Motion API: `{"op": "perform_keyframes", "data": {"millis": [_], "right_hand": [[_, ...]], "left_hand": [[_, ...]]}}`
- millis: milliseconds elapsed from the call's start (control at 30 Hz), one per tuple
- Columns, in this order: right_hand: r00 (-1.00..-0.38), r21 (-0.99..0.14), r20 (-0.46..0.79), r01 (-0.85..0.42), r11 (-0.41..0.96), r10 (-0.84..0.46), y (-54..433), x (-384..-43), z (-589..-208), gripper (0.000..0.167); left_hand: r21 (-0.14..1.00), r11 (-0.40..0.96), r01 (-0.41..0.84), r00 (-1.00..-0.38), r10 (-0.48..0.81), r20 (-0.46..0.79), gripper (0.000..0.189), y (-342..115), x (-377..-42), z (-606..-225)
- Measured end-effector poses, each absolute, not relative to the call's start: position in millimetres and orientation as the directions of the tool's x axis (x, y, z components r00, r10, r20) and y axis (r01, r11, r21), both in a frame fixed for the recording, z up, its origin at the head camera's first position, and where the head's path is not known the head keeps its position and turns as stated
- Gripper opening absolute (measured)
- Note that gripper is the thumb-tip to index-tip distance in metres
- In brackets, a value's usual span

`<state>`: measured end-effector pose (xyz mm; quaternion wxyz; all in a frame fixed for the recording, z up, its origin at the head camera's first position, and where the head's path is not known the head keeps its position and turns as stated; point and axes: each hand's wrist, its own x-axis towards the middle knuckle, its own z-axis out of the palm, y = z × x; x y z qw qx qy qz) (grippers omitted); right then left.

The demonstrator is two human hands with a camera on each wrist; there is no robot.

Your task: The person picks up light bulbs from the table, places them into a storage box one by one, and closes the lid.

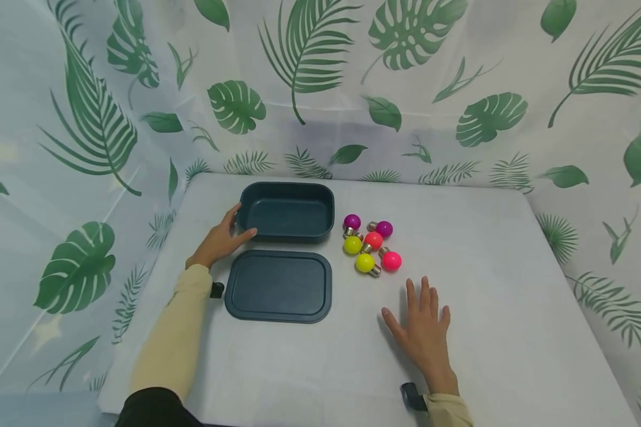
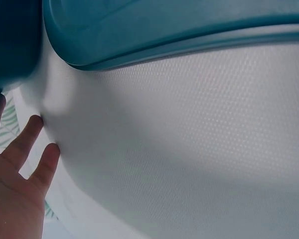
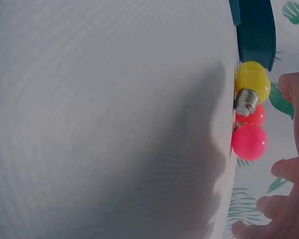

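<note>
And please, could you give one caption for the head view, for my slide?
Left hand touching box, right hand near six coloured bulbs.

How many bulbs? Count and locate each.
6, right of the container: purple bulb back left, second purple bulb back right, red bulb central, yellow bulb middle left, second yellow bulb front, pink bulb front right.

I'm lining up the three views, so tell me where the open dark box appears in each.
Head: the open dark box is left of centre, above the lid.
Left wrist: the open dark box fills the top left corner.
Right wrist: the open dark box is upper right, above the yellow bulb.
Shared landmark: the white tabletop.
</note>
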<state>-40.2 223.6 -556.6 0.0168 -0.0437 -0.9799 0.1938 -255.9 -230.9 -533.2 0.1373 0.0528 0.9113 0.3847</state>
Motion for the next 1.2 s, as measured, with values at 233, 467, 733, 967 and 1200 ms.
{"op": "perform_keyframes", "data": {"millis": [233, 467, 733, 967, 1200], "right_hand": [[-0.997, -0.429, 0.001, 0.07, 0.901, 0.078, 222.3, -43.1, -550.9, 0.089], [-0.996, -0.444, 0.037, 0.055, 0.894, 0.079, 224.0, -56.8, -544.9, 0.088], [-0.993, -0.461, 0.092, 0.023, 0.887, 0.073, 228.0, -80.6, -537.4, 0.085], [-0.988, -0.441, 0.151, -0.036, 0.897, 0.035, 234.3, -103.5, -531.5, 0.082], [-0.985, -0.428, 0.173, -0.062, 0.901, 0.015, 240.4, -126.5, -519.9, 0.077]], "left_hand": [[0.719, 0.695, -0.013, -0.956, 0.202, -0.213, 0.1, -231.1, -254.6, -534.1], [0.72, 0.694, -0.001, -0.957, 0.208, -0.203, 0.101, -232.9, -253.6, -532.7], [0.722, 0.692, -0.002, -0.96, 0.201, -0.196, 0.1, -234.4, -255.3, -537.4], [0.722, 0.692, -0.014, -0.96, 0.192, -0.203, 0.101, -233.9, -255.4, -538.8], [0.713, 0.701, -0.021, -0.958, 0.189, -0.214, 0.103, -229.9, -256.5, -536.5]]}}
